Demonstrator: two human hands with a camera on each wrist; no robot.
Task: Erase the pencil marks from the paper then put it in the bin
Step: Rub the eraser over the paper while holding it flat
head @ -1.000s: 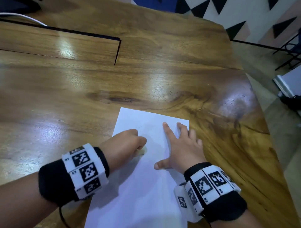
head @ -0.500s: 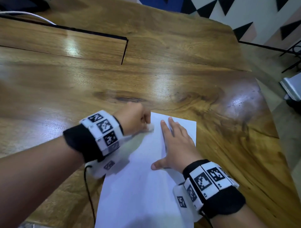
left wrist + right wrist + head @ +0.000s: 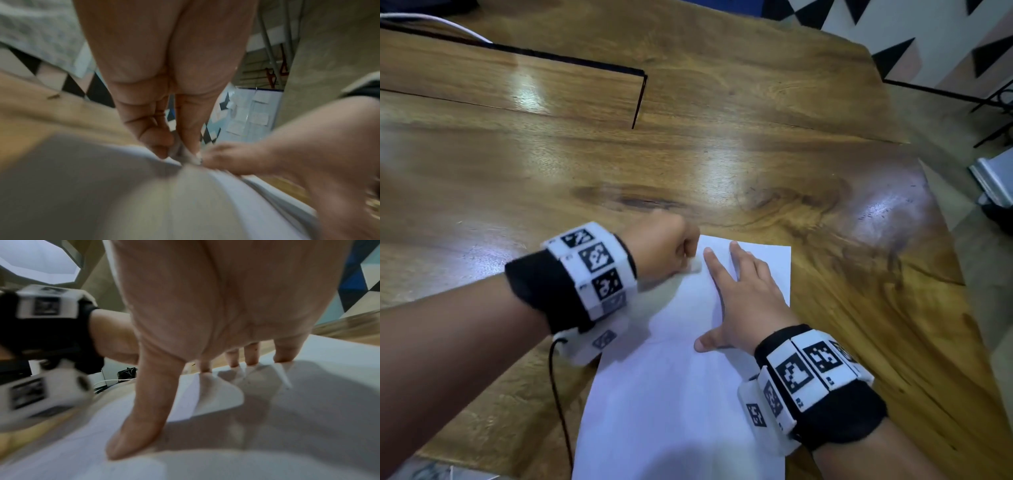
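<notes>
A white sheet of paper [image 3: 671, 394] lies on the wooden table [image 3: 722, 154] near its front edge. My left hand [image 3: 671, 253] is curled into a fist at the sheet's far left corner and pinches a small white eraser [image 3: 695, 268] whose tip touches the paper. The left wrist view shows the eraser [image 3: 185, 154] between thumb and fingers, blurred. My right hand [image 3: 743, 294] lies flat on the sheet's right half, fingers straight and spread, thumb out to the left. In the right wrist view the fingertips [image 3: 251, 360] and thumb press the paper [image 3: 308, 402]. Pencil marks are too faint to make out.
A long dark slit [image 3: 571, 63] crosses the tabletop at the back left, and a white cable [image 3: 441, 24] lies at the far left corner. The table's right edge [image 3: 941, 240] drops to the floor, where a grey object [image 3: 993, 178] stands. No bin is in view.
My left hand has slid with the eraser from the sheet's middle left up to its far left corner. The right hand has stayed flat on the paper.
</notes>
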